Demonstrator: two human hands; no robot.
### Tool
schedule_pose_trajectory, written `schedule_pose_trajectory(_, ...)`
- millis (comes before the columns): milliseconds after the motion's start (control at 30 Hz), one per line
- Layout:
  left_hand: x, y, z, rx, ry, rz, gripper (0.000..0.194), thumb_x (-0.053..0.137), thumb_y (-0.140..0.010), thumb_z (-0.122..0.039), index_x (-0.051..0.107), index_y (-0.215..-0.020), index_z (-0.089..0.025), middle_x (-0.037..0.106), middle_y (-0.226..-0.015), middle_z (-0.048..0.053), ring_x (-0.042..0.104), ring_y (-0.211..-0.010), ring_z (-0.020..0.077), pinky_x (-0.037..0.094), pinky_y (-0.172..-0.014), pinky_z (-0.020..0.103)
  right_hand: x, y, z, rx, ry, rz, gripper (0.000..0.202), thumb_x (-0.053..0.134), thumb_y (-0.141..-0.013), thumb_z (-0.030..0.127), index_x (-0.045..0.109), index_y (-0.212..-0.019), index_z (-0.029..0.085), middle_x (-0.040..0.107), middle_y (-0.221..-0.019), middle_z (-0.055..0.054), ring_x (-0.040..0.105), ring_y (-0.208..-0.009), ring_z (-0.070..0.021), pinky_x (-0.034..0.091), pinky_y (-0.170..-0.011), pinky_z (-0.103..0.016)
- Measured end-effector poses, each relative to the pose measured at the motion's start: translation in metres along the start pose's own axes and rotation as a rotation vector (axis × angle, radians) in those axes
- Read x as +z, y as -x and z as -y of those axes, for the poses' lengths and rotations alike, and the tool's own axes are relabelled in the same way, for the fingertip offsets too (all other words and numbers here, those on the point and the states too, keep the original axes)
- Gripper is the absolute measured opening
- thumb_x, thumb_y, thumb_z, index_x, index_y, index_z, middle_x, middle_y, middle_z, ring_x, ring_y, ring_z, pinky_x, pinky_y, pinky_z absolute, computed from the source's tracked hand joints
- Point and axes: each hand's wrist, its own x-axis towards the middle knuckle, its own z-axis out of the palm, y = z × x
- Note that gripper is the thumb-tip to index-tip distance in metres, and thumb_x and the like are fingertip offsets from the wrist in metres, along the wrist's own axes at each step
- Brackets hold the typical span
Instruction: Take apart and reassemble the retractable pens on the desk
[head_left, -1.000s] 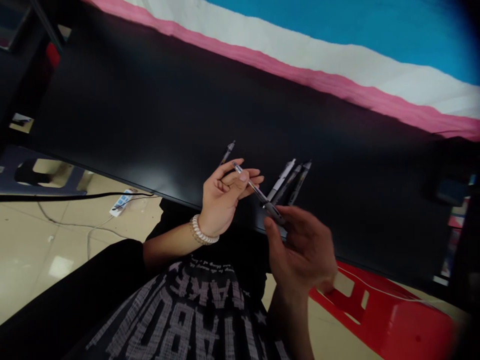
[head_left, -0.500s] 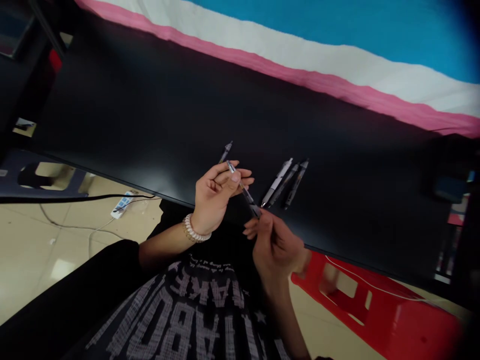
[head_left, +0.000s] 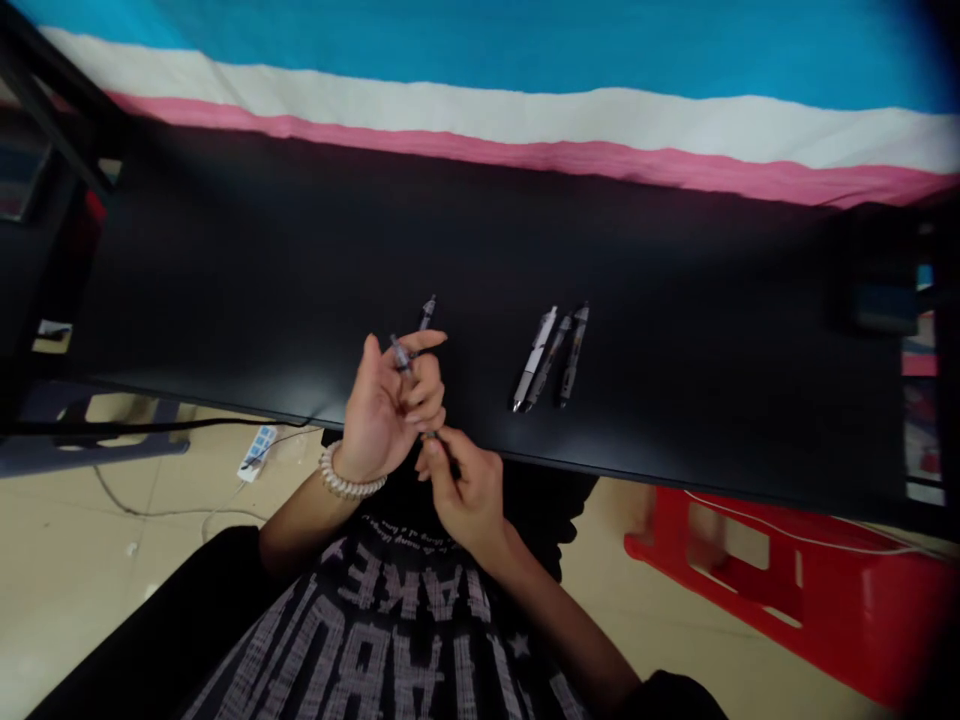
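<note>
A slim, clear-barrelled plastic pen (head_left: 402,354), likely light, stiff and slick, hangs by the near edge of the flat black desk (head_left: 712,370), left hand (head_left: 384,412) curling fingers round it, right hand (head_left: 469,490) pinching apparently its lower end; mid-barrel seems surest.

Widest free room: black tabletop (head_left: 712,330) right of pens, reaching back to cloth (head_left: 525,110). Second open stretch left of left hand (head_left: 394,410). Straight forward from that hand, lone pen (head_left: 427,312) in way, just beyond index finger. Hands close together at near edge, held pen (head_left: 403,357) bridging them; right hand (head_left: 466,487) fills middle. Lane passable between hands and white pen (head_left: 535,358). Dark pens (head_left: 575,355) beside it, gap between them widening toward near edge.
</note>
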Motion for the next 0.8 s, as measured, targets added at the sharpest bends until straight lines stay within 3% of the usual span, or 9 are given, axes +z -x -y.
schedule_pose_trajectory(67, 0.000, 0.003, -0.004, -0.034, 0.037, -0.051, 0.042, 0.044, -0.099, -0.053, 0.067, -0.093, -0.019, 0.028, -0.047, -0.009, 0.022, -0.035, 0.0069, 0.029, -0.036, 0.019, 0.006, 0.001, -0.005, -0.107, 0.129, -0.007, 0.024, 0.047, -0.101, 0.032, 0.066, -0.102, 0.018, 0.068, -0.069, -0.001, 0.064, -0.058, -0.0125, 0.053, -0.060, -0.024)
schedule_pose_trajectory(167, -0.004, 0.004, -0.009, -0.054, 0.018, -0.033, 0.036, 0.041, -0.095, -0.045, 0.066, -0.087, -0.021, 0.019, -0.045, -0.009, 0.012, -0.036, 0.0086, 0.024, -0.036, 0.021, 0.008, 0.002, -0.009, -0.157, 0.179, 0.012, 0.023, 0.046, -0.102, 0.029, 0.066, -0.103, 0.017, 0.068, -0.070, -0.001, 0.064, -0.059, -0.0130, 0.052, -0.059, -0.024)
schedule_pose_trajectory(400, 0.004, 0.000, -0.013, -0.113, -0.096, 0.100, 0.032, 0.048, -0.087, -0.044, 0.067, -0.094, -0.019, 0.023, -0.045, -0.009, 0.019, -0.038, 0.0093, 0.028, -0.040, 0.021, 0.002, 0.003, -0.008, -0.212, 0.267, -0.031, 0.023, 0.043, -0.102, 0.029, 0.064, -0.104, 0.018, 0.070, -0.076, -0.004, 0.065, -0.061, -0.0146, 0.052, -0.060, -0.025)
schedule_pose_trajectory(467, 0.010, -0.004, -0.008, -0.118, -0.171, 0.103, 0.038, 0.048, -0.090, -0.050, 0.066, -0.101, -0.018, 0.035, -0.047, -0.008, 0.031, -0.039, 0.0101, 0.034, -0.044, 0.023, 0.001, 0.003, -0.008, -0.210, 0.281, -0.074, 0.023, 0.043, -0.101, 0.028, 0.061, -0.110, 0.018, 0.070, -0.075, -0.003, 0.065, -0.059, -0.0144, 0.050, -0.057, -0.025)
schedule_pose_trajectory(567, 0.011, -0.012, -0.001, 0.061, -0.447, 0.042, 0.057, 0.043, -0.092, -0.065, 0.061, -0.119, -0.018, 0.066, -0.077, 0.005, 0.063, -0.073, 0.0195, 0.053, -0.069, 0.033, -0.006, -0.002, -0.008, -0.173, 0.327, -0.196, 0.031, 0.043, -0.101, 0.027, 0.052, -0.128, 0.016, 0.065, -0.064, 0.002, 0.060, -0.050, -0.0132, 0.045, -0.051, -0.023)
schedule_pose_trajectory(600, 0.008, -0.015, 0.001, 0.199, -0.584, 0.008, 0.060, 0.044, -0.092, -0.067, 0.059, -0.122, -0.018, 0.069, -0.093, 0.009, 0.066, -0.089, 0.0230, 0.054, -0.081, 0.037, -0.010, -0.004, -0.009, -0.167, 0.381, -0.242, 0.033, 0.043, -0.100, 0.027, 0.050, -0.130, 0.015, 0.064, -0.061, 0.003, 0.058, -0.048, -0.0129, 0.044, -0.050, -0.023)
schedule_pose_trajectory(667, -0.001, -0.022, 0.001, 0.431, -0.954, -0.072, 0.053, 0.059, -0.090, -0.054, 0.054, -0.131, -0.021, 0.065, -0.118, 0.012, 0.063, -0.110, 0.0258, 0.050, -0.097, 0.041, -0.021, -0.012, -0.011, -0.158, 0.541, -0.323, 0.032, 0.044, -0.100, 0.027, 0.053, -0.129, 0.015, 0.063, -0.059, 0.003, 0.057, -0.048, -0.0127, 0.042, -0.052, -0.023)
schedule_pose_trajectory(733, -0.013, -0.029, -0.001, 0.596, -1.337, -0.151, 0.053, 0.067, -0.086, -0.050, 0.057, -0.129, -0.021, 0.061, -0.121, 0.013, 0.062, -0.107, 0.0279, 0.050, -0.097, 0.045, -0.034, -0.019, -0.014, -0.128, 0.713, -0.400, 0.031, 0.046, -0.099, 0.027, 0.058, -0.124, 0.014, 0.065, -0.061, 0.000, 0.059, -0.051, -0.0137, 0.043, -0.054, -0.023)
schedule_pose_trajectory(800, -0.025, -0.037, -0.003, 0.630, -1.585, -0.160, 0.057, 0.068, -0.085, -0.049, 0.057, -0.132, -0.018, 0.059, -0.119, 0.014, 0.063, -0.096, 0.0275, 0.052, -0.092, 0.047, -0.044, -0.024, -0.017, -0.098, 0.829, -0.474, 0.031, 0.048, -0.098, 0.025, 0.061, -0.123, 0.012, 0.068, -0.066, -0.004, 0.062, -0.056, -0.0157, 0.044, -0.056, -0.025)
